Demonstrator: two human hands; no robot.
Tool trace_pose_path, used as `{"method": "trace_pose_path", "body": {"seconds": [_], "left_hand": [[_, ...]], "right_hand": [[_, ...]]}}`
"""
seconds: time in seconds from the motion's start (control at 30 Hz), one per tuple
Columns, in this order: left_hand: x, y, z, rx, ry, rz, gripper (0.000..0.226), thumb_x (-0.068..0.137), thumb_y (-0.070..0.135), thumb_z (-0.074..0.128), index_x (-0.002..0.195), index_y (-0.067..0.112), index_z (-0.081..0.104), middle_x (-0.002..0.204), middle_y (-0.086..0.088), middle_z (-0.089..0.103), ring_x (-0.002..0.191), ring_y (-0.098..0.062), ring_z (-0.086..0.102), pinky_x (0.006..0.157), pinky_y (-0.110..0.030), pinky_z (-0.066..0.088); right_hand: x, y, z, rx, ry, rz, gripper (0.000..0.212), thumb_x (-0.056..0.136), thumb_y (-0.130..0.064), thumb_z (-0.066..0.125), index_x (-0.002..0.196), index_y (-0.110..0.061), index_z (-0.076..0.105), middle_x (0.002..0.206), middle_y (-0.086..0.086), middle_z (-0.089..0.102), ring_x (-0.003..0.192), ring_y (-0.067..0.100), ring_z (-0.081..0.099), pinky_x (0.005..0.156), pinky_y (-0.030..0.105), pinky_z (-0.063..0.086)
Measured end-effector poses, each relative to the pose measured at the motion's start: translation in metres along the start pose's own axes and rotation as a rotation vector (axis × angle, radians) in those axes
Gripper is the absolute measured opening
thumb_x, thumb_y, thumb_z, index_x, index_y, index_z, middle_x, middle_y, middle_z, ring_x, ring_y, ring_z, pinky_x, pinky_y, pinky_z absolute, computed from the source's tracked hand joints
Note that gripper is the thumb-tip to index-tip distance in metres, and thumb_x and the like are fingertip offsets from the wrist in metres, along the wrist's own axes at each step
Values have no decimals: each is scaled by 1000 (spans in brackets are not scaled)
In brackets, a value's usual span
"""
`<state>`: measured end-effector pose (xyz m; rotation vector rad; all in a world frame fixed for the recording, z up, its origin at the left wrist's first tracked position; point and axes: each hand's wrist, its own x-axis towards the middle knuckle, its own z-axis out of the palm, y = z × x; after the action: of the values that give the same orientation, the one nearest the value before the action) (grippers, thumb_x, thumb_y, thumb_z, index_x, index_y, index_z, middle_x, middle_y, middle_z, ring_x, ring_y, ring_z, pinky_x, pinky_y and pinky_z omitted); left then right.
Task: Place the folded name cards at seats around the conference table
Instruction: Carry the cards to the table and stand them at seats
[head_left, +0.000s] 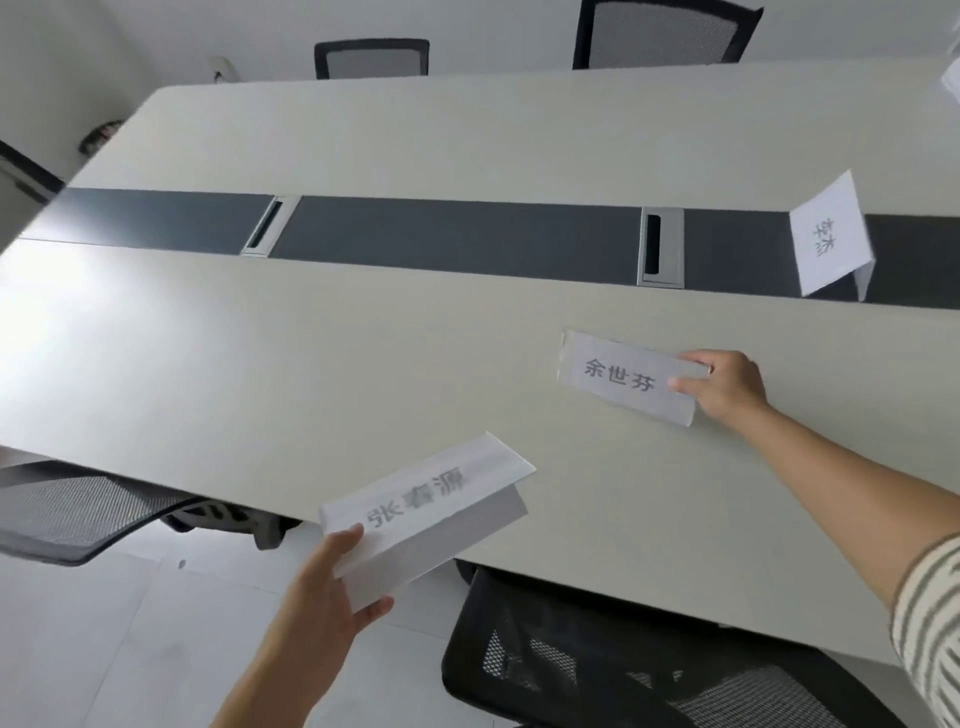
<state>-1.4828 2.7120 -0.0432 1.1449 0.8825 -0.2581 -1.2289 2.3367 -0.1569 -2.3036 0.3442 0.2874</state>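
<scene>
While the right hand (727, 387) pinches one folded name card (623, 376) by its right end, low at the tabletop (363, 338) (touching or just above, I cannot tell) before the near chair (597, 649), the left hand (322, 587) clamps its grip on a second card (426, 512) at the near edge. A third card (828, 236) stands tented on the dark centre strip (457, 234). My advice: spread the fold so it stands, square it to the edge, then release gently.

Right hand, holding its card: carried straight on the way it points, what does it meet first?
Probably nothing soon: the right hand with its card points across bare table toward the dark strip. The standing card lies off to the right. Depth is unclear.
</scene>
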Motion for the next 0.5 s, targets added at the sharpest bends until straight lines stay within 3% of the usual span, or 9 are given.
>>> {"method": "trace_pose_path", "body": {"seconds": [0.2, 0.3, 0.4, 0.5], "left_hand": [[17, 8, 4, 4, 32, -23, 42, 74, 34, 62, 114, 20, 62, 108, -5, 65, 91, -22, 56, 71, -36, 45], [26, 9, 13, 26, 41, -46, 55, 68, 36, 63, 120, 18, 60, 110, -6, 66, 91, -23, 56, 69, -36, 45], [34, 9, 21, 49, 41, -64, 60, 63, 36, 68, 119, 17, 61, 109, -7, 67, 90, -24, 57, 68, -36, 46], [41, 12, 30, 61, 43, -85, 65, 53, 38, 73, 114, 16, 62, 104, -7, 67, 87, -23, 58, 67, -37, 47]], "right_hand": [[69, -6, -3, -450, 38, -120, 35, 83, -21, 67, 119, -18, 66, 118, 16, 68, 109, 37, 59, 95, 42, 39], [92, -5, -1, -574, 124, -224, 41, 84, -10, 61, 125, -14, 59, 124, 18, 62, 116, 37, 51, 98, 46, 36], [89, -9, 9, -747, 186, -273, 71, 78, -1, 59, 142, -21, 35, 150, 16, 34, 138, 35, 26, 103, 49, 24], [80, -15, 29, -823, 143, -267, 83, 80, -6, 54, 150, -27, 14, 160, 12, 9, 146, 32, 7, 104, 48, 23]]}}
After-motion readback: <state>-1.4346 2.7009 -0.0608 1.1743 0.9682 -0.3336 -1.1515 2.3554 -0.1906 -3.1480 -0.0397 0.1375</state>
